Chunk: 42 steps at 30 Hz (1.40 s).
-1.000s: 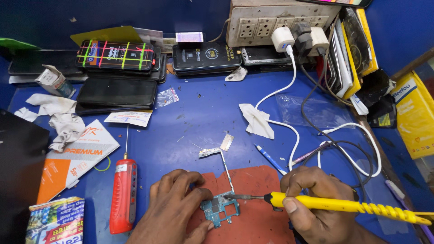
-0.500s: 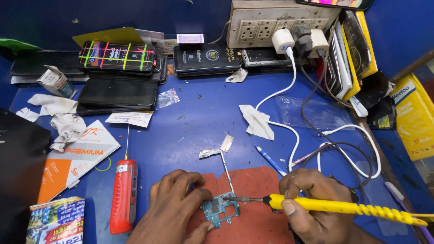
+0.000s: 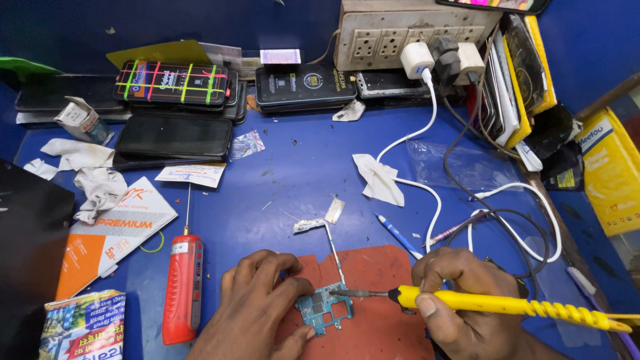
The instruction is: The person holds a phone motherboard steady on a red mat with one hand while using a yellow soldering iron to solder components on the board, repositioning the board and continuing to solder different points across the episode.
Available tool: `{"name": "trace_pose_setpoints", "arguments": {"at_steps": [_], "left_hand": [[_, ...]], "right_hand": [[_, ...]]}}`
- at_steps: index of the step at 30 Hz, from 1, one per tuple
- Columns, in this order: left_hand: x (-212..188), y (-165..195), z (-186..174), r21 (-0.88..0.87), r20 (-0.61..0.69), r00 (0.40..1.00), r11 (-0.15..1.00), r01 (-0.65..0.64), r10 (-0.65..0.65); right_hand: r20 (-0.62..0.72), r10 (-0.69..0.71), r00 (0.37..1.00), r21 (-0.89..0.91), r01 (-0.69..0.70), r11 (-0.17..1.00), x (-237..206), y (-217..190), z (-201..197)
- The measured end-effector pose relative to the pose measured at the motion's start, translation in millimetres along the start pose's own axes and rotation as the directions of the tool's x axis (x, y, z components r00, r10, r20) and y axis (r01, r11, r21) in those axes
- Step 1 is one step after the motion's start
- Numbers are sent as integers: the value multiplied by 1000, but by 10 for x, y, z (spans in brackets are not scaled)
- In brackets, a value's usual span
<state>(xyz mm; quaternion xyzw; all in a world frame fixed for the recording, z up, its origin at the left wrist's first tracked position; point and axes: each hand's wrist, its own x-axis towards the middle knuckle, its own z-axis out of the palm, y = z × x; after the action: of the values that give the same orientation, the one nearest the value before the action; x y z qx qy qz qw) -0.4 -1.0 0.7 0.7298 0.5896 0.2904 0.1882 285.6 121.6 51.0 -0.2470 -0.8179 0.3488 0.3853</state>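
Blue bench (image 3: 293,180), red mat (image 3: 380,313). Left hand (image 3: 257,307) fingers pin small circuit board (image 3: 323,308) on mat. Right hand (image 3: 460,300) closed around yellow soldering iron (image 3: 507,305), tip touching board's upper edge.

The right hand (image 3: 467,303) draws slightly nearer, its soldering iron (image 3: 500,305) tip now touching the circuit board (image 3: 321,308).
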Motion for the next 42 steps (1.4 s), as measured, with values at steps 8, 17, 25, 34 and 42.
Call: {"name": "trace_pose_setpoints", "arguments": {"at_steps": [8, 17, 25, 34, 42], "left_hand": [[-1, -2, 11, 7, 5, 1000, 1000, 6, -6], [10, -6, 12, 15, 5, 1000, 1000, 9, -9], [9, -4, 0, 9, 16, 1000, 1000, 6, -6], [8, 13, -22, -1, 36, 999, 1000, 8, -8], [7, 20, -23, -4, 28, 1000, 1000, 8, -8]], "right_hand": [[6, -7, 1000, 36, 7, 999, 0, -6, 1], [3, -25, 1000, 45, 25, 999, 1, -2, 0], [9, -26, 1000, 49, 25, 998, -1, -1, -5], [-9, -16, 1000, 36, 16, 999, -3, -11, -12], [-18, -24, 1000, 65, 25, 998, -3, -5, -9]]}}
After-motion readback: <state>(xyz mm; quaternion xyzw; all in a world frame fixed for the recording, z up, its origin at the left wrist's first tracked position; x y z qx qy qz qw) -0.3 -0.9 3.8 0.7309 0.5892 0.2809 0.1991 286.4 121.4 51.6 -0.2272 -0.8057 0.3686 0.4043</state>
